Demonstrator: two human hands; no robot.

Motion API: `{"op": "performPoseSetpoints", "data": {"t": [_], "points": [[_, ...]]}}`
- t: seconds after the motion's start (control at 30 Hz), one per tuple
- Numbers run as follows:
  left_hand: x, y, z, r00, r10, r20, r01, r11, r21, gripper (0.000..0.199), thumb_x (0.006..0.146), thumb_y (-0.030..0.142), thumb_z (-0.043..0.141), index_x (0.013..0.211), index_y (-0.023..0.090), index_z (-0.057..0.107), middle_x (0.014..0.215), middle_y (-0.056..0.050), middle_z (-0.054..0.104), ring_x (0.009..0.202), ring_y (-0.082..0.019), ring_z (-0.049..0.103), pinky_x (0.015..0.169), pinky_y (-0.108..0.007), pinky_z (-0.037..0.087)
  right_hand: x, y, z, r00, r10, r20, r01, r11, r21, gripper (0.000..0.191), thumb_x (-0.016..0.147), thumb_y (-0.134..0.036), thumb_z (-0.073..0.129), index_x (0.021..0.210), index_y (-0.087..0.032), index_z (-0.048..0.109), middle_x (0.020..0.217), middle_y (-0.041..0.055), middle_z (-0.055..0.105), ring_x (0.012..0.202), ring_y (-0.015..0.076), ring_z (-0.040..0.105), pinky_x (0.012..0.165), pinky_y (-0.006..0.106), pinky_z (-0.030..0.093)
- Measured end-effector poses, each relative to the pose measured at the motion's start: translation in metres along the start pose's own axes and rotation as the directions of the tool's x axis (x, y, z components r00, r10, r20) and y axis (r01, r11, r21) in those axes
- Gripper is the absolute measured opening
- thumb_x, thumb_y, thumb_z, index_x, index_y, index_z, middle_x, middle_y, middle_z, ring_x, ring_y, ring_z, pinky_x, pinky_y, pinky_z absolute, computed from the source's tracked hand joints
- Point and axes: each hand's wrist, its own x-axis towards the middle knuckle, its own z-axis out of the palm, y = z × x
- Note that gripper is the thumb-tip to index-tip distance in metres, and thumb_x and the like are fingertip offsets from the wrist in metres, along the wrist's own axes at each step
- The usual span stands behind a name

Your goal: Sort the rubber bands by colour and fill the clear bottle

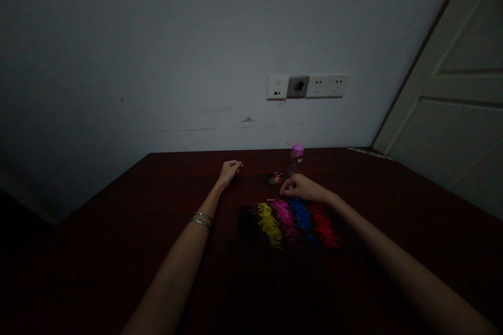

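Since the pink strings (286, 218) and blue strings (302, 215) look thin, light fingertip pinches likely suit; both lie short of the bench (181, 167)'s far edge, right hand (302, 187) near, left hand (229, 171) apart, can't tell either grip's state.

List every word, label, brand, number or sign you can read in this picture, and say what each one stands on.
No text can be read.
Pale label on the pink-capped bottle: too small and dim.
Small round mark on the leftmost wall plate: too small to identify.
Yellow strands: no writing visible.
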Motion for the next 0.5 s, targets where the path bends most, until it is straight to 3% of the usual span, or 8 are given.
{"op": "performPoseSetpoints", "data": {"t": [0.13,0.23,0.4,0.5], "points": [[0.001,-0.002,0.0,1.0,0.013,0.01,-0.014,1.0,0.024,0.036,0.07,0.044,0.05,0.068,0.011,0.063,0.044,0.004,0.042,0.042,-0.006,0.034,0.045,-0.02,0.025,-0.004,0.019,-0.01,0.994,0.033,-0.108,-0.029,0.999,0.037,0.034,0.07,-0.043,0.056,0.07,-0.012,0.07,0.056,0.0027,0.057,0.05,0.0102,0.042,0.047,0.024,0.029],[0.002,-0.004,0.003,0.998,0.032,0.059,-0.038,0.995,0.096,0.036,0.069,0.043,0.05,0.067,0.01,0.064,0.046,0.003,0.045,0.044,-0.007,0.037,0.046,-0.02,0.027,-0.012,0.037,-0.017,0.97,0.086,-0.229,-0.05,0.986,0.16,0.039,0.07,-0.049,0.055,0.065,-0.012,0.066,0.053,0.0007,0.053,0.048,0.0095,0.04,0.046,0.024,0.027],[-0.001,0.003,0.009,0.971,0.068,0.23,-0.144,0.933,0.33,0.027,0.067,0.034,0.052,0.07,0.011,0.067,0.058,-0.001,0.056,0.055,-0.01,0.046,0.051,-0.02,0.032,-0.024,0.07,-0.021,0.881,0.241,-0.407,-0.085,0.927,0.365,0.04,0.067,-0.052,0.055,0.058,-0.014,0.06,0.042,-0.0046,0.038,0.042,0.0076,0.031,0.044,0.023,0.022],[-0.006,0.016,0.014,0.913,0.079,0.401,-0.25,0.885,0.393,0.024,0.065,0.03,0.056,0.075,0.012,0.068,0.064,-0.001,0.059,0.059,-0.011,0.049,0.053,-0.02,0.034,-0.027,0.084,-0.022,0.833,0.299,-0.466,-0.092,0.905,0.415,0.039,0.065,-0.052,0.057,0.056,-0.014,0.058,0.041,-0.0053,0.036,0.041,0.0076,0.03,0.043,0.023,0.02]]}}
